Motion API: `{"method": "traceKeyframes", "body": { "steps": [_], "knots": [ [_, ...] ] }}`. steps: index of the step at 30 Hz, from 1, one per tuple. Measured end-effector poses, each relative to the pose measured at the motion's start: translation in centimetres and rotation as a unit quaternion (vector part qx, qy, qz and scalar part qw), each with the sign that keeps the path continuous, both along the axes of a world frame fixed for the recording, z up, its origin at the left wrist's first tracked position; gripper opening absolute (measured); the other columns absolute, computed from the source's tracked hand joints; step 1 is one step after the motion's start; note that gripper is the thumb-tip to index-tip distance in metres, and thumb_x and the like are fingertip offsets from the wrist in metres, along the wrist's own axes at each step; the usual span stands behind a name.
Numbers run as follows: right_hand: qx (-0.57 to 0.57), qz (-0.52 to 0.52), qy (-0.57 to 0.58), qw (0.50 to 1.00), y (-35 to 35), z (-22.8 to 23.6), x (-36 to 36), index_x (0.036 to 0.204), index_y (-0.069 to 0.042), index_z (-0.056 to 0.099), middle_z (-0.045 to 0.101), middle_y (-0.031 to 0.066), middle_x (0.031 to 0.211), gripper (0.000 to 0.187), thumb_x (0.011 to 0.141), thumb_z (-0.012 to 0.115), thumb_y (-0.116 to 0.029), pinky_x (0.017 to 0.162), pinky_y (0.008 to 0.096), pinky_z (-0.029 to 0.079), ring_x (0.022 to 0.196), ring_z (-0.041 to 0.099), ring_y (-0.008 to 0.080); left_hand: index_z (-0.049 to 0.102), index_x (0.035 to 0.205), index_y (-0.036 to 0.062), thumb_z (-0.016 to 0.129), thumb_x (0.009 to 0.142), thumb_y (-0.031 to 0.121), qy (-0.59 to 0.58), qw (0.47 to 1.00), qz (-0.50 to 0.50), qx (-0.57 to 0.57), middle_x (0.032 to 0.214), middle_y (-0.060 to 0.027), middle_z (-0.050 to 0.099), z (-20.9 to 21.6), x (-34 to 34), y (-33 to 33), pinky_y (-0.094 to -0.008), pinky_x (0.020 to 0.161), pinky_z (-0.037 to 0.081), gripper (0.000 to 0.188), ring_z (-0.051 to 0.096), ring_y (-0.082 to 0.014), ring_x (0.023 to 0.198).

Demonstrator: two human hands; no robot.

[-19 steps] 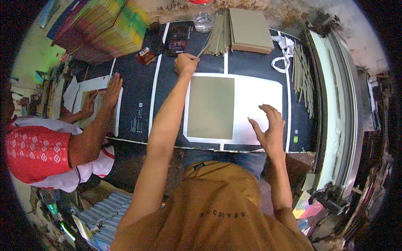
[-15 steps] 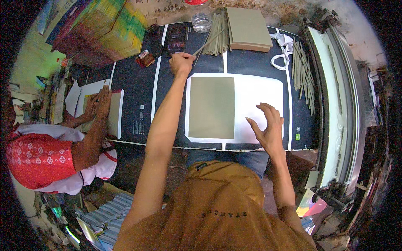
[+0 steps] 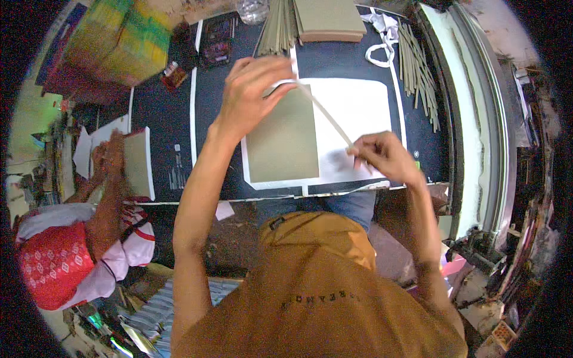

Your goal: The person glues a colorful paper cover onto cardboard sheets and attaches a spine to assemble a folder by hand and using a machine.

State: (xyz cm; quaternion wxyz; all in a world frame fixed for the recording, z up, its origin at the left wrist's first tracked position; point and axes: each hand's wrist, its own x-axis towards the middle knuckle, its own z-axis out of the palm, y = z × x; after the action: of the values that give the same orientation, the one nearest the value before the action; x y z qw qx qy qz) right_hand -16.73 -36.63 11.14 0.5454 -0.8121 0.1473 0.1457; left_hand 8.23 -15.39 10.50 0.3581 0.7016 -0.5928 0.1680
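Observation:
A narrow grey cardboard strip (image 3: 326, 114) slants between my hands, above a white paper sheet (image 3: 358, 107) on the table. My left hand (image 3: 253, 89) pinches its far end, and my right hand (image 3: 387, 156) grips the near end with bent fingers. Flat on the left half of the sheet lies a grey cardboard panel (image 3: 283, 140), with a white margin round it. My left hand hangs over the panel's far edge and hides part of it. Over the sheet's right side is my right hand, its fingers slightly blurred.
Strips (image 3: 277, 30) and stacked grey boards (image 3: 328, 21) lie at the back, more strips (image 3: 418, 77) at the right beside white cloth loops (image 3: 382, 42). A long metal-edged machine (image 3: 471, 143) borders the right. At left, a co-worker's hands (image 3: 110, 155) work on another panel.
My left hand has brought a strip from the back toward the sheet. My right hand, open before, has closed on its near end. The view has shifted slightly.

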Motion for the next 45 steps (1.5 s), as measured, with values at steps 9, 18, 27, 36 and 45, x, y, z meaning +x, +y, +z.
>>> {"method": "traceKeyframes", "body": {
  "steps": [9,18,27,36,45],
  "knots": [
    [0.071,-0.219,0.007,0.973,7.2,-8.6,0.1,0.087,0.003,0.071,0.069,0.0035,0.065,0.03,0.103,0.062,-0.021,0.041,0.0246,0.037,0.045,0.049,0.0057,0.047,0.148,0.0041,0.054,0.102,0.04,0.132,0.973,0.055,0.18,0.157,-0.0169,0.043,-12.8,-7.4,-2.2,-0.0574,0.119,0.027,0.059,0.035,-0.0388,0.147],
    [0.081,-0.261,0.042,0.961,7.6,-10.2,1.6,0.092,0.003,0.074,0.072,0.0073,0.068,0.028,0.099,0.064,-0.022,0.044,0.0295,0.044,0.047,0.055,0.0094,0.044,0.152,0.0077,0.05,0.101,0.05,0.06,0.96,0.064,0.266,0.162,-0.01,0.038,-13.8,-7.5,-3.0,-0.0621,0.122,0.016,0.067,0.028,-0.0349,0.152],
    [0.135,-0.282,0.066,0.948,9.6,-10.1,-2.6,0.102,0.005,0.071,0.073,0.0067,0.074,0.023,0.1,0.067,-0.018,0.046,0.0223,0.041,0.05,0.052,0.0059,0.042,0.153,0.0076,0.054,0.099,0.052,0.021,0.959,0.08,0.272,0.163,-0.0083,0.037,-13.9,-7.6,-3.0,-0.0625,0.121,0.018,0.071,0.028,-0.0333,0.152],
    [-0.093,-0.28,0.001,0.956,11.2,-7.8,-10.1,0.099,0.0,0.074,0.075,0.0128,0.084,0.015,0.095,0.072,-0.015,0.068,0.0313,0.055,0.072,0.07,0.0153,0.047,0.148,0.0078,0.055,0.098,0.052,0.041,0.965,0.08,0.245,0.16,-0.0079,0.041,-14.7,-7.6,-3.0,-0.0631,0.122,0.016,0.068,0.03,-0.0322,0.151],
    [-0.217,-0.097,-0.151,0.959,10.9,-7.6,-7.4,0.107,-0.002,0.071,0.072,0.0116,0.115,0.018,0.091,0.072,-0.011,0.081,0.0382,0.053,0.091,0.067,0.0263,0.047,0.149,0.0088,0.059,0.096,0.051,0.044,0.965,0.078,0.245,0.16,-0.0074,0.04,-14.4,-7.5,-3.1,-0.0629,0.122,0.016,0.068,0.031,-0.0326,0.151]
  ]
}}
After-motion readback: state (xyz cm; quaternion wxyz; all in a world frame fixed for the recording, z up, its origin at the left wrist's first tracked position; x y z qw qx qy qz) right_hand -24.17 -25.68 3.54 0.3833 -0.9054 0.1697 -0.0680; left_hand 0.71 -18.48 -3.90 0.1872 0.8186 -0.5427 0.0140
